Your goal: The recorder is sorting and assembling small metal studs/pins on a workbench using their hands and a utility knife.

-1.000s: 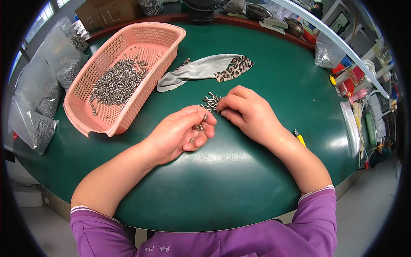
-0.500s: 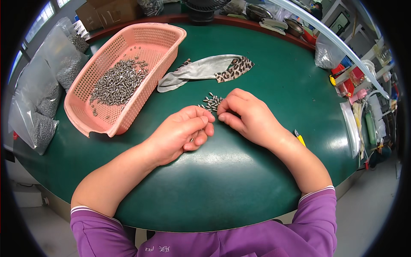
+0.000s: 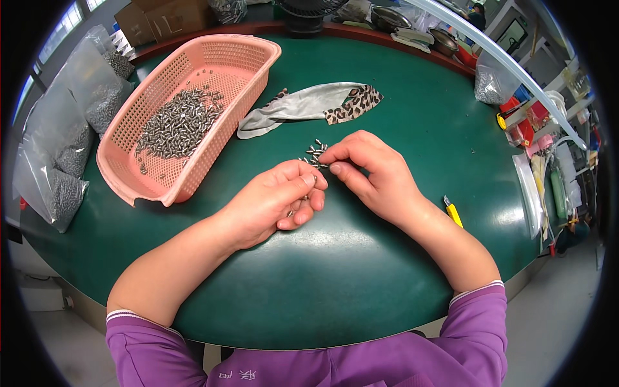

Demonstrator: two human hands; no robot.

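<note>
My left hand (image 3: 274, 200) is curled closed with several small metal parts (image 3: 291, 213) in its palm and fingers. One of these pieces shows at the thumb and forefinger tips. Just to its right, my right hand (image 3: 374, 174) has thumb and forefinger drawn together in a pinch at the edge of a small pile of shiny, bullet-shaped metal pieces (image 3: 314, 152) on the green table. Whatever sits between those fingertips is too small to make out. A pink plastic basket (image 3: 187, 187) to the left holds a large heap of similar metal pieces (image 3: 180, 122).
A grey cloth with leopard-print ends (image 3: 303, 106) lies beyond the pile. By my right forearm rests a yellow utility knife (image 3: 454, 213). Clear bags of metal parts (image 3: 64, 193) line the left edge; another bag (image 3: 493, 84) stands far right. A dark fan (image 3: 303, 16) is at the back.
My right hand has shifted slightly left, its fingertips now over the pile, which shows fewer pieces. The left fingers have turned slightly, baring a metal piece at their tips.
</note>
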